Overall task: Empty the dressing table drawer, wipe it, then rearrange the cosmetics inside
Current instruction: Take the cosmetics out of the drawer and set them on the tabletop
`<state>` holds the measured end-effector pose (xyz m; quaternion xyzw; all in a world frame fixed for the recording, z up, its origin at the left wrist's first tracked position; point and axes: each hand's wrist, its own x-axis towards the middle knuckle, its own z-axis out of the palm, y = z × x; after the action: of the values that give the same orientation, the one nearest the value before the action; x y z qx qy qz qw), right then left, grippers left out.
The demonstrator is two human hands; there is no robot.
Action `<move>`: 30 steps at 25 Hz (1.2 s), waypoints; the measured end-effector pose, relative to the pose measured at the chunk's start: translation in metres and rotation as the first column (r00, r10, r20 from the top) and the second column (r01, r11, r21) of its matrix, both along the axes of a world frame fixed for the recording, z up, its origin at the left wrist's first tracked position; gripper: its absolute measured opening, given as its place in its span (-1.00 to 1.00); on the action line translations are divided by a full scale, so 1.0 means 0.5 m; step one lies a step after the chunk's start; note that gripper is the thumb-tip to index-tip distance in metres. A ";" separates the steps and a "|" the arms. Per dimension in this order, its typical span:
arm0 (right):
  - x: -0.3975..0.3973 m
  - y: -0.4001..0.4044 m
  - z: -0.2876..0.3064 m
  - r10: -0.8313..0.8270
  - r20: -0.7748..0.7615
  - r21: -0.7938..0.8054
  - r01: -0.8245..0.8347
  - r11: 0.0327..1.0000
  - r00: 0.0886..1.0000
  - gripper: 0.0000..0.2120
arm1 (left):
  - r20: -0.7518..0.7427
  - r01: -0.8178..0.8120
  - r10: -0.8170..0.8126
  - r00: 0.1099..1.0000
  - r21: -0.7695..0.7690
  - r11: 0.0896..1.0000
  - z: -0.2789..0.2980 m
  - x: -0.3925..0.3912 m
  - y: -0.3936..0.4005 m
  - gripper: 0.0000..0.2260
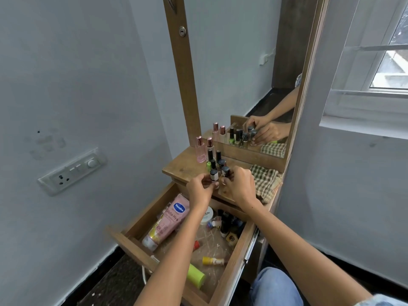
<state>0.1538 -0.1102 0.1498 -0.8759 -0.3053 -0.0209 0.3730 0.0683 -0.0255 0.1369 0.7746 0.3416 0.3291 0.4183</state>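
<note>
The wooden drawer [227, 274] stands pulled open below the dressing table top [181, 166]. Inside lie a pink Vaseline tube [165, 221], a white jar [207, 215], a green tube [195, 276], a yellow stick [213, 261] and several small dark bottles [227, 226]. On the top stand two pink perfume bottles [200, 150] and several nail polish bottles [215, 161]. My left hand [198, 188] pinches a small dark-capped bottle [214, 176] at the top's front edge. My right hand [239, 186] pinches another small bottle [225, 173] beside it.
A checked cloth [265, 182] lies on the right of the table top. The mirror [242, 69] rises behind, reflecting the hands. A switch plate [70, 173] is on the left wall. A window [386, 62] is at right. My knee in jeans [276, 288] is by the drawer.
</note>
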 end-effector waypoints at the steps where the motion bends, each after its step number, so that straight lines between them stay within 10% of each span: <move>1: 0.002 0.001 -0.001 -0.004 -0.005 -0.004 0.004 1.000 1.000 -0.81 | -0.005 0.001 -0.001 1.000 0.005 1.000 0.001 0.003 0.001 -0.76; 18: -0.059 -0.078 0.000 0.125 0.093 0.160 -0.139 0.977 0.988 -0.81 | 0.013 -0.004 0.003 1.000 0.082 0.997 -0.033 -0.046 -0.013 -0.64; 30: -0.113 -0.123 -0.096 0.397 0.007 -0.394 -0.362 0.845 0.918 -0.71 | -0.192 0.131 -0.105 0.976 0.128 0.983 -0.134 -0.175 -0.080 -0.78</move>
<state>0.0973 -0.1719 0.1019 -0.8522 -0.4867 0.0748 0.1767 -0.0192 -0.0655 0.0697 0.8481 0.3081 0.2535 0.3485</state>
